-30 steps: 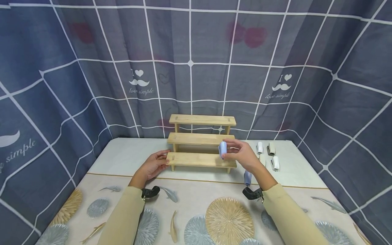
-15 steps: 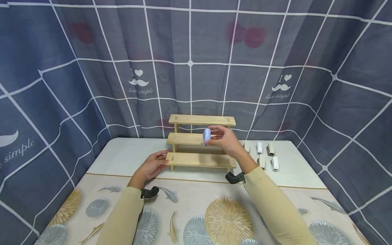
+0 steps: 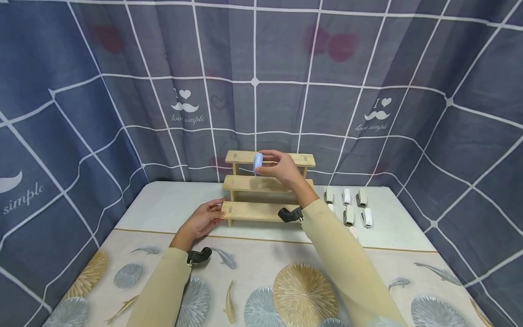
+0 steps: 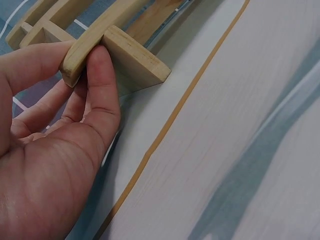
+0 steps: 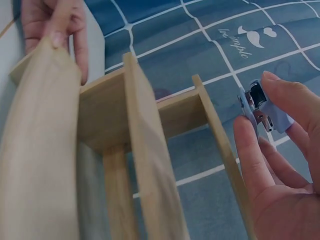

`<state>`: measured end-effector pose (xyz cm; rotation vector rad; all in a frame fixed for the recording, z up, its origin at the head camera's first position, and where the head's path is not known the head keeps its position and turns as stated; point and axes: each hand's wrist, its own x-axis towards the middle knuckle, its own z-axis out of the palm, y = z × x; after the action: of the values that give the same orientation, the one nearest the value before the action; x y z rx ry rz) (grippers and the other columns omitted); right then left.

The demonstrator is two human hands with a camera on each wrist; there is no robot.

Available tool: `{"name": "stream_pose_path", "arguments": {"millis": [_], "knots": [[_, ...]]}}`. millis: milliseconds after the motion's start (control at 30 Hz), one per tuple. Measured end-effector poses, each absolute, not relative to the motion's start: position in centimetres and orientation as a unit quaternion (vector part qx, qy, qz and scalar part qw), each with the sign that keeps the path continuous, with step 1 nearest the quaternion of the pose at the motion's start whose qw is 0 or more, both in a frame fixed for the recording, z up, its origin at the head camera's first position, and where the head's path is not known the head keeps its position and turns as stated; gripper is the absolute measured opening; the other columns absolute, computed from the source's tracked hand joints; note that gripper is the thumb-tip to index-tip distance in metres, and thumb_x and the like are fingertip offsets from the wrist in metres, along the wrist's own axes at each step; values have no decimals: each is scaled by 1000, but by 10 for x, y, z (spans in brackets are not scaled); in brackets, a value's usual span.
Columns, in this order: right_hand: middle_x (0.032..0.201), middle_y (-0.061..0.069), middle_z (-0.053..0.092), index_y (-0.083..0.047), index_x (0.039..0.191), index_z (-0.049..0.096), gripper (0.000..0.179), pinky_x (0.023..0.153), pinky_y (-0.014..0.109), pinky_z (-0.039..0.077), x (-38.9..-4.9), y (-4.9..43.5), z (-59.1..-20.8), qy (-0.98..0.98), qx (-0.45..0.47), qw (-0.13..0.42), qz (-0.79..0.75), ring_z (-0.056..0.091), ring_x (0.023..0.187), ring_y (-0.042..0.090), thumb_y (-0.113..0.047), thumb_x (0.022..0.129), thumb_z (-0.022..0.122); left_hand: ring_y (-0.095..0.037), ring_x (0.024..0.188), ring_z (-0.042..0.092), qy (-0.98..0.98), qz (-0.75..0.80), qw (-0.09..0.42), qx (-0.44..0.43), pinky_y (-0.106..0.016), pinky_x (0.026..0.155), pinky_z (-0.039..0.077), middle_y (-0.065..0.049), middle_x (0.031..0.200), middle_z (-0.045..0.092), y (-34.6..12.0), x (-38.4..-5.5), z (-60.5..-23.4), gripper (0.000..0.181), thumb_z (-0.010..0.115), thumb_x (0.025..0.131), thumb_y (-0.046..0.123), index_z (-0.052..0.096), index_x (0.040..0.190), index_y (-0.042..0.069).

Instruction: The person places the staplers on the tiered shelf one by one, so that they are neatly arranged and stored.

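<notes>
A light-blue mini stapler [image 3: 258, 162] is pinched between the thumb and fingers of my right hand [image 3: 283, 169], in front of the top step of a three-step wooden display stand [image 3: 253, 211]. In the right wrist view the stapler [image 5: 282, 119] shows its metal parts, and it is held beside the top board's edge. My left hand [image 3: 204, 219] grips the left end of the lowest step. From the left wrist view, thumb and forefinger pinch that board end [image 4: 82, 56] from above and below.
Right of the stand lie several mini staplers, among them a white one [image 3: 367, 218], a beige one [image 3: 348, 215] and a grey-beige one [image 3: 361, 198]. A gridded curtain [image 3: 229, 104] hangs behind the table. A patterned cloth [image 3: 245, 259] covers the front.
My right hand has carried the blue stapler left and upward, from over the lowest step's right end to the top step. The left hand keeps its hold on the stand.
</notes>
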<state>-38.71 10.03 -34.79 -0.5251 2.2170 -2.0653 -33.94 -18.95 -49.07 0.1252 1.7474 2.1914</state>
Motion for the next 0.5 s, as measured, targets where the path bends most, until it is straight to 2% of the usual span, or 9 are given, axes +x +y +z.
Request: {"name": "stream_pose_path", "arguments": {"millis": [133, 233, 500], "knots": [[137, 18, 63, -9, 140, 62, 62, 97, 47, 59, -398, 90, -341, 716, -176, 35, -675, 70, 110, 31, 2, 82, 82, -12, 98, 68, 612, 772, 168, 50, -23, 86, 60, -2, 115, 65, -190, -341, -492, 69, 58, 96, -11, 28, 157, -6], [136, 17, 64, -11, 140, 62, 62, 99, 50, 58, -405, 82, -337, 724, -171, 30, -668, 71, 110, 32, -1, 83, 83, -12, 98, 68, 612, 771, 168, 52, -22, 85, 60, -2, 115, 64, -191, -341, -493, 69, 58, 96, -10, 28, 158, -6], [133, 17, 66, -12, 139, 63, 62, 92, 39, 62, -423, 63, -333, 745, -145, 24, -651, 71, 111, 33, -6, 81, 86, -11, 98, 68, 615, 769, 162, 58, -22, 85, 60, 0, 114, 65, -189, -341, -495, 67, 56, 96, -11, 28, 157, -6]]}}
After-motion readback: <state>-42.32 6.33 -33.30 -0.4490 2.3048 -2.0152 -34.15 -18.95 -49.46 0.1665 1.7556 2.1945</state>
